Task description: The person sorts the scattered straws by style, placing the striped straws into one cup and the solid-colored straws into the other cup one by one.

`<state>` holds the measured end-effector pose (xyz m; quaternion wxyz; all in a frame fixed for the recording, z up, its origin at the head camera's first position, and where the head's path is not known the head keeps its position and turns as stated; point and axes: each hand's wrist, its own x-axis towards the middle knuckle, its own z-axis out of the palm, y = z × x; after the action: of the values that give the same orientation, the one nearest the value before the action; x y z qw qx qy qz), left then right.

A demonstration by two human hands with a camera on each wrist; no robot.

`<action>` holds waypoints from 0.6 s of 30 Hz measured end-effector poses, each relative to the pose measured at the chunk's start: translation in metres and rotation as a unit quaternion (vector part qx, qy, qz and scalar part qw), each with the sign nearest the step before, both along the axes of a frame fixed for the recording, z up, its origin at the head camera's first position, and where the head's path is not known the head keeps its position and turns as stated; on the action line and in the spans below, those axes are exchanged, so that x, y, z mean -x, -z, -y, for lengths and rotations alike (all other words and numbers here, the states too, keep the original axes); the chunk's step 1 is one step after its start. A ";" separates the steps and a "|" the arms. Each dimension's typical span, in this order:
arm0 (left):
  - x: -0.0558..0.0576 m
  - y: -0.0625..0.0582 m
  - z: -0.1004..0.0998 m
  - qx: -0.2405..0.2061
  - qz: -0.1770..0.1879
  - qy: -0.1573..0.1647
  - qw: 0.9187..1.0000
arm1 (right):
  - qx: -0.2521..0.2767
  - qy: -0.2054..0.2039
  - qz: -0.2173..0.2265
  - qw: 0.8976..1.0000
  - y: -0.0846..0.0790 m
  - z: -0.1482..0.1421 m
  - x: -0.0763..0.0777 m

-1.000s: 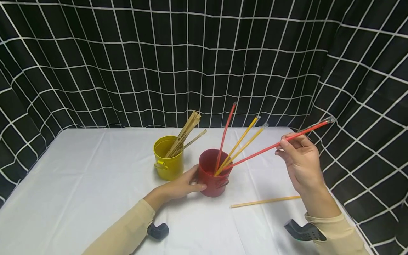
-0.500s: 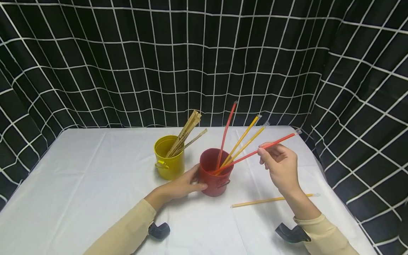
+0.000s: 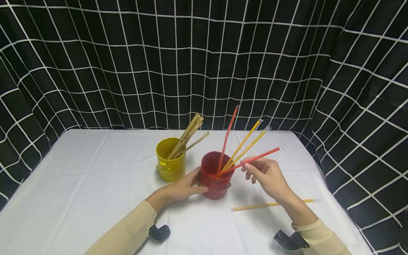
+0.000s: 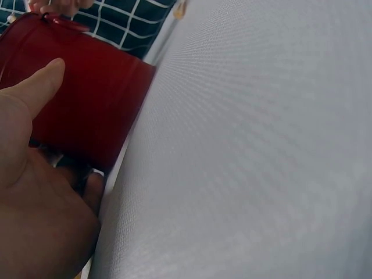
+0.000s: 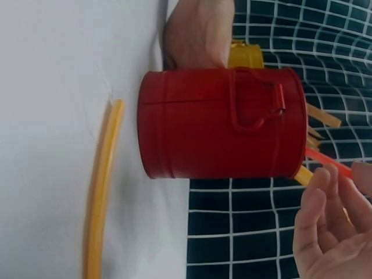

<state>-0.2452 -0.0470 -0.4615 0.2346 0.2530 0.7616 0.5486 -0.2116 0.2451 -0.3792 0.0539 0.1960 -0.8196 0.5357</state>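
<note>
My left hand [image 3: 182,187] grips the side of a small red metal bucket [image 3: 214,187], its thumb [image 4: 43,87] along the wall in the left wrist view. The bucket stands on the table. My right hand [image 3: 269,177] pinches a red straw [image 3: 266,153] in a clear wrapper. This straw slants down to the left, its lower end inside the bucket. Another red straw [image 3: 230,125] and two yellow straws [image 3: 250,131] lean in the bucket, their clear wrapper ends sticking up. Below my right hand lies one more yellow straw [image 3: 255,207], also seen lengthwise [image 5: 104,186] in the right wrist view.
A yellow bucket [image 3: 172,170] stands just left of the red one, with several tan paper-wrapped sticks [image 3: 188,136] leaning right in it. White cloth [image 3: 95,184] covers the table. A black curtain with white grid lines [image 3: 178,63] hangs behind and at both sides.
My right hand has moved left and down with the red straw, which now reaches deeper into the red bucket. My left hand keeps its grip on the bucket.
</note>
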 end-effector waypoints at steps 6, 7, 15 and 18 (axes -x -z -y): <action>0.000 0.001 0.000 0.004 0.006 -0.004 1.000 | -0.038 0.007 0.009 0.999 -0.001 0.000 0.000; 0.000 0.001 0.000 0.003 0.007 -0.004 1.000 | -0.046 0.007 0.011 0.999 -0.002 -0.001 0.000; 0.000 0.000 0.000 -0.003 0.005 0.001 1.000 | -0.072 -0.009 0.023 0.997 -0.005 -0.011 0.004; 0.000 0.001 0.001 -0.001 0.006 0.003 1.000 | -0.076 -0.035 0.035 0.996 -0.006 -0.017 0.007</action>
<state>-0.2450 -0.0476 -0.4622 0.2401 0.2522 0.7592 0.5499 -0.2183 0.2620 -0.3736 -0.0087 0.2091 -0.8520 0.4799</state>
